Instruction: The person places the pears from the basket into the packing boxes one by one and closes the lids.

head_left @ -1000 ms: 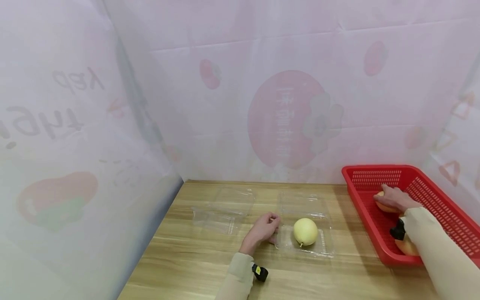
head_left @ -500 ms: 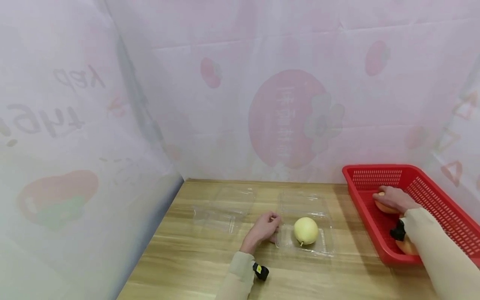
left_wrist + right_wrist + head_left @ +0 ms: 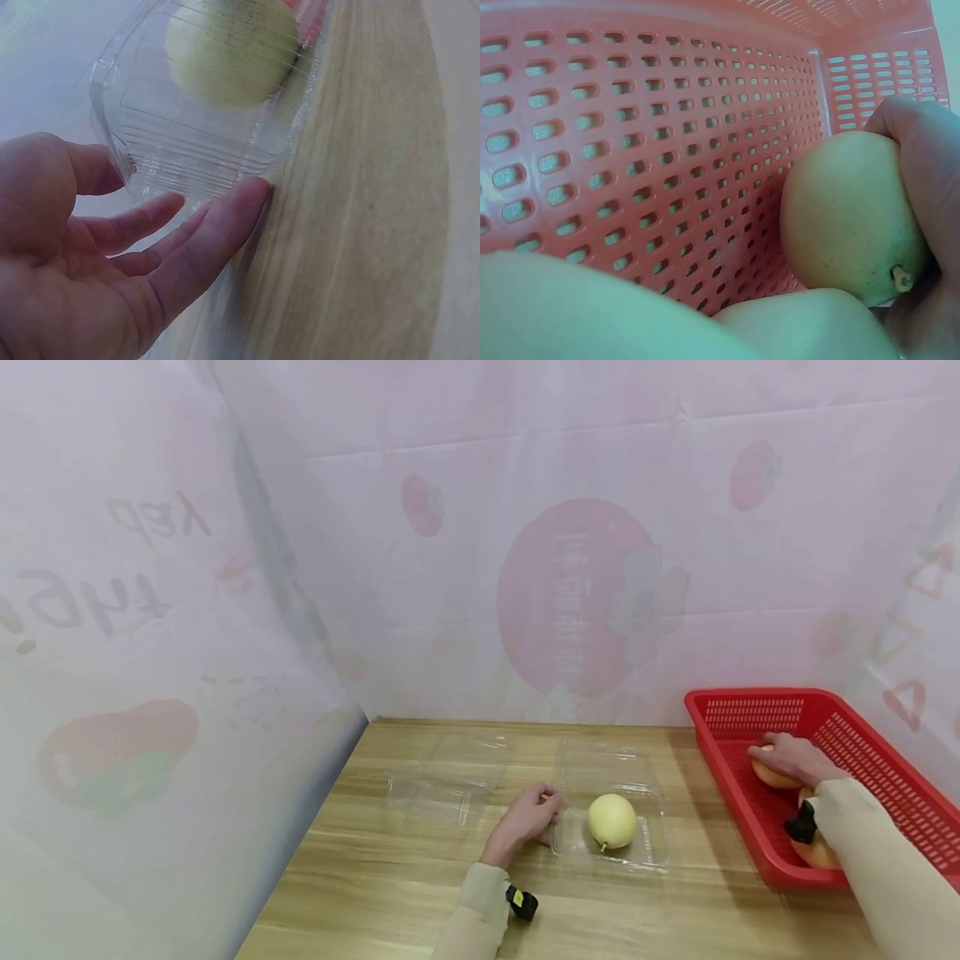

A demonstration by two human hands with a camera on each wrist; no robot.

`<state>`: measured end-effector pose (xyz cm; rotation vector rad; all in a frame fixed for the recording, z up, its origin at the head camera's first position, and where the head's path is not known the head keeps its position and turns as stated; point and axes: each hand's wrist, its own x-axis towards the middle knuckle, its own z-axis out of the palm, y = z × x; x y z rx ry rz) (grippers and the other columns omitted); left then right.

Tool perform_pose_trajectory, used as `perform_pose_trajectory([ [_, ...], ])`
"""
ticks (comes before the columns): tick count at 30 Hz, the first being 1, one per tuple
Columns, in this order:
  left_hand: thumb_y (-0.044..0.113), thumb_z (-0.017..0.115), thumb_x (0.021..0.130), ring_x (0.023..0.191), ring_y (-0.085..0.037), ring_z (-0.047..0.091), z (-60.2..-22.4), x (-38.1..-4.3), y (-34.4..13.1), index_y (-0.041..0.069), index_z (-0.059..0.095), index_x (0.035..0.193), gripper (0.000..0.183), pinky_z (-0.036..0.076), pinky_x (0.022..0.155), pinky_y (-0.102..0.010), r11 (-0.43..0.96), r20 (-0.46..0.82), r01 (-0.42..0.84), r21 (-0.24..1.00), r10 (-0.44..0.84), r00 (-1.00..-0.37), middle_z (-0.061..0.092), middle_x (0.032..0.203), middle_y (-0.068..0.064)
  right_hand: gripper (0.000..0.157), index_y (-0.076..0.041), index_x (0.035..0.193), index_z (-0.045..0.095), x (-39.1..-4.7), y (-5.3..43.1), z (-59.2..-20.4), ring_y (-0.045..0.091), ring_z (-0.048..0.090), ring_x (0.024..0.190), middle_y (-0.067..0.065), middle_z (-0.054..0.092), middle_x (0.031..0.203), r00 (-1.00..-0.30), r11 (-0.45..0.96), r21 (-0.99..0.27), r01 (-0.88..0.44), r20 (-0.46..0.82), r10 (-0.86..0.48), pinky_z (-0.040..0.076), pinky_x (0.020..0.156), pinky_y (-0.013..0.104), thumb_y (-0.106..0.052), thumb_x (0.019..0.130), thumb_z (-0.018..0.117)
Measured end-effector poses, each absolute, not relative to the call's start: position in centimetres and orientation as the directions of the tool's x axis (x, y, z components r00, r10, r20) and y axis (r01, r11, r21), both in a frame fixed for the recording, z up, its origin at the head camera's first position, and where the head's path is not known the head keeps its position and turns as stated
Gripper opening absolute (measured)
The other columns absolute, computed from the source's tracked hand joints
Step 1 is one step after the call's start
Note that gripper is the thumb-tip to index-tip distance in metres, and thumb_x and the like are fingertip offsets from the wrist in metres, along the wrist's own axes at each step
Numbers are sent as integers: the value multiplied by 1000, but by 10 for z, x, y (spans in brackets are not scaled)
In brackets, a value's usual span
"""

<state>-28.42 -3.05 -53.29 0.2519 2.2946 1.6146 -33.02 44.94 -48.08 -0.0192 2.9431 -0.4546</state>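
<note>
One pear (image 3: 612, 822) set in clear box (image 3: 573, 833), lid unclosed; box edge touched by left hand (image 3: 527, 815), fingers relaxed. Second pear (image 3: 846, 217) grasped by right hand (image 3: 801, 761), not yet removed from red basket (image 3: 742, 802).

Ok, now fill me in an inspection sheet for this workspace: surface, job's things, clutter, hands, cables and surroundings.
Surface: wood-grain tabletop.
Job's things: a yellow pear sits in an open clear container; a second clear container lies to its left; a red basket at right holds the gripped pear and at least one other pear.
Clutter: nothing seen.
Hands: right hand grips a pear inside the basket; left hand is at the pear's container's left edge, firmness of hold unclear.
Cables: nothing seen.
Surroundings: pale printed sheet behind and at the sides.
</note>
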Motion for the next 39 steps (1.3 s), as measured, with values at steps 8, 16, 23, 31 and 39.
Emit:
perform_pose_trajectory([
  [8,30,51,102,67,-19,64,-533,-284,-29,8,61,112,26,57,53,-33,335,-175,-63,940,315,-933,65,93,-14,74,17,133,42,-329,446,-471,52,56,102,44,49,125,-994,954,-298,-18,-102,-50,49,79,60,-47,97,49],
  [16,29,50,102,68,-19,64,-530,-284,-28,7,60,114,27,57,53,-32,341,-173,-59,938,313,-934,65,93,-15,78,14,136,41,-329,448,-464,55,52,110,44,45,131,-997,954,-300,-11,-73,-35,48,81,64,-52,96,48],
  [23,30,51,102,73,-20,64,-530,-283,-29,6,59,116,29,57,53,-31,337,-183,-72,939,311,-932,64,94,-14,72,8,137,43,-330,443,-453,46,55,102,38,51,127,-1000,945,-328,-11,-9,-15,50,78,60,-50,95,52],
  [31,29,52,102,76,-19,64,-531,-283,-28,7,60,116,28,57,52,-31,348,-183,-67,935,312,-932,65,94,-13,55,1,124,54,-326,434,-440,27,56,79,23,63,102,-997,941,-334,-52,74,-29,42,55,31,-44,94,52],
  [39,31,51,102,70,-18,63,-533,-283,-29,7,59,116,28,57,52,-31,336,-188,-76,939,316,-930,63,93,-12,47,-1,123,54,-324,417,-426,22,54,73,11,63,88,-993,940,-330,-88,102,-57,39,56,30,-38,93,53],
])
